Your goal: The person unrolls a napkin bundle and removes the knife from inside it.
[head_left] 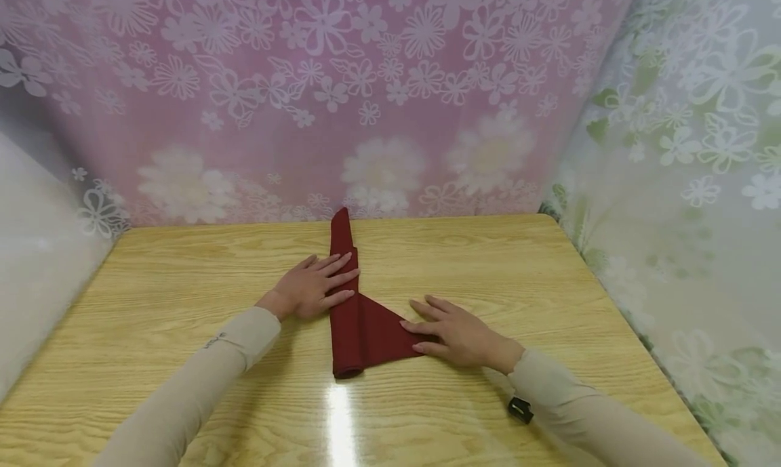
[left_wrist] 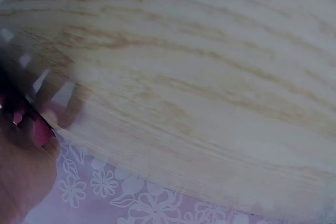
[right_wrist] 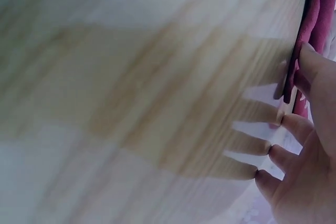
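A dark red cloth [head_left: 348, 338] lies on the wooden table, its left part rolled into a long narrow tube that runs from front to back. From the tube's right side a flat triangular flap tapers to the right. My left hand [head_left: 314, 287] rests across the roll with its fingers spread and fairly straight. Over the flap's right tip lies my right hand [head_left: 457, 331], fingers extended, some touching the cloth and some the table. In the right wrist view the red cloth [right_wrist: 313, 14] shows beside the thumb of the right hand [right_wrist: 310, 156].
The wood-grain table [head_left: 183, 264] ends at a pink flowered backdrop [head_left: 293, 114]. A pale floral covering [head_left: 689, 202] borders the right side, and a white surface [head_left: 36, 264] the left. A small black clip [head_left: 521, 409] hangs at the right sleeve.
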{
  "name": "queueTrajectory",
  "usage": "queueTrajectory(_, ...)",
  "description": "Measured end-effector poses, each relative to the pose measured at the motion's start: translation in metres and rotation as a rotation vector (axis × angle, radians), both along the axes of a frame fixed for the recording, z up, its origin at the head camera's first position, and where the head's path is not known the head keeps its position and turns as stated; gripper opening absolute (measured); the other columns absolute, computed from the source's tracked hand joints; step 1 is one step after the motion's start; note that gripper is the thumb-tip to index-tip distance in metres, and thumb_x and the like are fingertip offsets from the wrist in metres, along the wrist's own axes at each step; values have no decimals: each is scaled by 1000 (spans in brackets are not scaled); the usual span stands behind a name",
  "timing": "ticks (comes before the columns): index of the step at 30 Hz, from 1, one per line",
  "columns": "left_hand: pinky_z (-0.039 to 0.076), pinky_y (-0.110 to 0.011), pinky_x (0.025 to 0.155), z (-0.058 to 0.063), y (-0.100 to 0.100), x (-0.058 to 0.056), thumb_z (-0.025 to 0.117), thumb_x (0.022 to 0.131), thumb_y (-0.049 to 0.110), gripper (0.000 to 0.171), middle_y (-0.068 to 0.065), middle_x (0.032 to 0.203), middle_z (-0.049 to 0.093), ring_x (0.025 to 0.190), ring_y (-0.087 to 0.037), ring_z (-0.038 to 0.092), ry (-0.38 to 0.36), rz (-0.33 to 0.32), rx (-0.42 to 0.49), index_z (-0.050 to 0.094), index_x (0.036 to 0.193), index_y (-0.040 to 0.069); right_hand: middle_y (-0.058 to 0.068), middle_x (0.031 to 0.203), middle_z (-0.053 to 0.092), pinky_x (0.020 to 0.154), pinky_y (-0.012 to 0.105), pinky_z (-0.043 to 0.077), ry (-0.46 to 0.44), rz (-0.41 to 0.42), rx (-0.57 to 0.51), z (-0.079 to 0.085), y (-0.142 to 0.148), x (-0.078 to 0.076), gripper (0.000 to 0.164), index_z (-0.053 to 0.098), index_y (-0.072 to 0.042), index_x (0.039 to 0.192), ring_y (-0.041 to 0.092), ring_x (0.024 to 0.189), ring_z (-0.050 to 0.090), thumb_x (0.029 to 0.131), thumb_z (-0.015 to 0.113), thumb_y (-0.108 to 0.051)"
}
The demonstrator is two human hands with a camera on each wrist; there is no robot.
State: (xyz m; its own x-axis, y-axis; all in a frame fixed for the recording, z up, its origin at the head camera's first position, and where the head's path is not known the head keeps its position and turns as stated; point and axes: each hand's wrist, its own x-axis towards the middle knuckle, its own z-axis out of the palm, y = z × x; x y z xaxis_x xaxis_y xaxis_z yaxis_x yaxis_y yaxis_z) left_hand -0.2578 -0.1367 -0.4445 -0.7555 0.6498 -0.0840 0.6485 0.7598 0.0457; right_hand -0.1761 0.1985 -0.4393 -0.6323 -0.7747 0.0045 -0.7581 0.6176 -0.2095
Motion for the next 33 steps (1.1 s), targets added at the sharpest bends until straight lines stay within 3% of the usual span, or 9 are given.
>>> queueTrajectory(8,12,-51,114,4,1,5,22,100,60,60,0,159,10,144,-22,13,6,-42,18,27,152,31,14,152,30,109,53,26,16,-35,-16,-1,0,11,48,49,-24,142,41,138,24,98,49,-44)
queueTrajectory(16,10,-49,114,6,1,7,18,99,61,61,1,159,7,144,-20,11,2,-42,-22,24,152,32,14,153,28,109,56,23,18,-60,8,-3,-2,22,49,46,-25,144,42,138,22,100,43,-46)
queueTrajectory(24,11,-48,114,4,2,10,21,100,59,60,-1,159,9,144,-20,12,28,-17,-22,23,153,31,12,155,24,111,52,22,50,-46,86,-1,-4,23,50,39,-27,148,34,141,20,102,37,-46)
queueTrajectory(33,13,-49,114,8,4,14,25,101,56,58,-3,159,13,144,-21,15,35,-9,-32,25,153,30,7,157,21,112,48,20,44,19,65,-4,0,17,50,38,-24,148,29,142,18,103,37,-44)
